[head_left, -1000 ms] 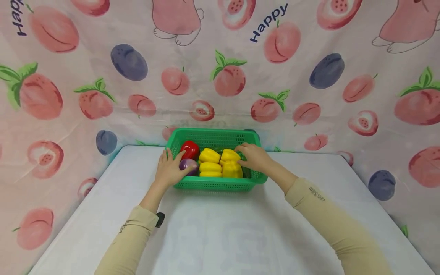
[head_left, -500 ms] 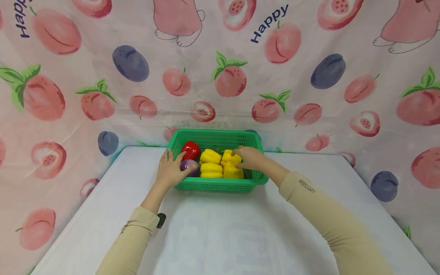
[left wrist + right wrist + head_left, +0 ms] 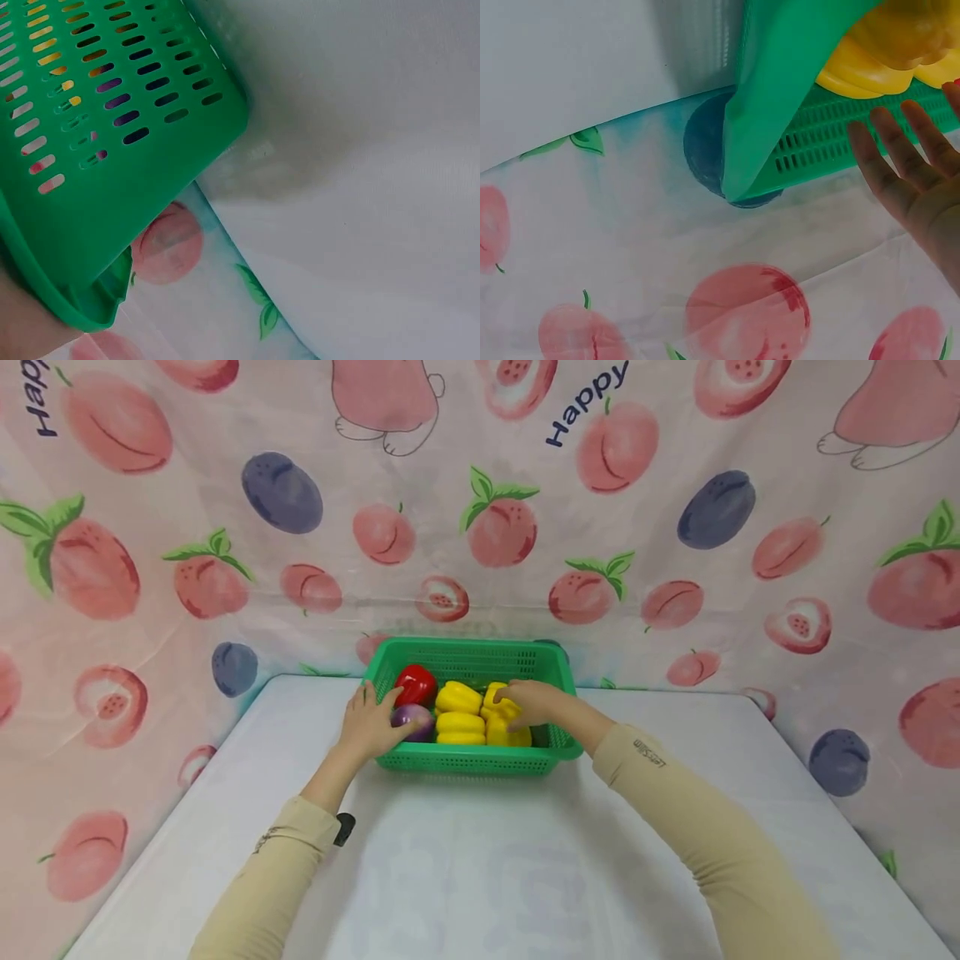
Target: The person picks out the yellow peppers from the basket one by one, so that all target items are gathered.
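A green perforated plastic basket (image 3: 465, 762) stands on the table with vegetables in it. Across its left rim lies my left hand (image 3: 367, 725), fingers spread and thumb reaching over a round purple vegetable (image 3: 409, 725). A red bell pepper (image 3: 416, 683) sits just behind that. Several yellow bell peppers (image 3: 460, 698) fill the middle and right. My right hand (image 3: 536, 702) reaches in over the right-hand yellow peppers, partly hiding them. The right wrist view shows its fingers (image 3: 885, 139) fairly straight, beside the yellow peppers (image 3: 866, 71). Only the basket wall (image 3: 150, 180) and a bit of hand show in the left wrist view.
A white-covered table (image 3: 487, 868) carries the basket near its back edge. Behind and at both sides hangs a pink cloth (image 3: 480, 443) printed with peaches and plums. Something dark green lies low inside the basket at the right.
My right hand has moved left, from the basket's right end further over the right-hand yellow peppers. The left hand stays on the rim; the vegetables look much the same.
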{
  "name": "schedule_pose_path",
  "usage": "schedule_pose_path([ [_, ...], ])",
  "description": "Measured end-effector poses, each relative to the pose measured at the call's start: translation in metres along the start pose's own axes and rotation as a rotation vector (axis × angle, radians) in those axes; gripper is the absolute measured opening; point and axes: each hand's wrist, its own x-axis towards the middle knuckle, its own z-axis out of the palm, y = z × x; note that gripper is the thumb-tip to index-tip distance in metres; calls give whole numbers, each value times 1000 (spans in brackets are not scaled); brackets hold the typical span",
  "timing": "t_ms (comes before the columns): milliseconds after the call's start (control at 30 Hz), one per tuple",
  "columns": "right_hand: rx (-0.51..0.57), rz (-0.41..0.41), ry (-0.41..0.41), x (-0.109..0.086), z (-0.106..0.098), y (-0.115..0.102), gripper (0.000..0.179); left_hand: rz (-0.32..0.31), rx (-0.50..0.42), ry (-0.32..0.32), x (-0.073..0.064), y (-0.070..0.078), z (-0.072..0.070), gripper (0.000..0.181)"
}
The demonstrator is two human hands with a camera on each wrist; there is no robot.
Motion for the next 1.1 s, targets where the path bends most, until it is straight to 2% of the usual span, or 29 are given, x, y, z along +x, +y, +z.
schedule_pose_path([
  [267, -3, -5, -60, 10, 0, -4, 57, 4, 17, -10, 1, -2, -6, 81],
  [567, 4, 16, -79, 11, 5, -6, 59, -16, -48, 101, 4, -6, 5, 76],
  [800, 7, 20, -88, 14, 10, -9, 61, -45, -79, 128, 3, -7, 6, 73],
  [1100, 17, 45, -85, 16, 15, -11, 60, -44, -92, 136, -1, -8, 5, 71],
])
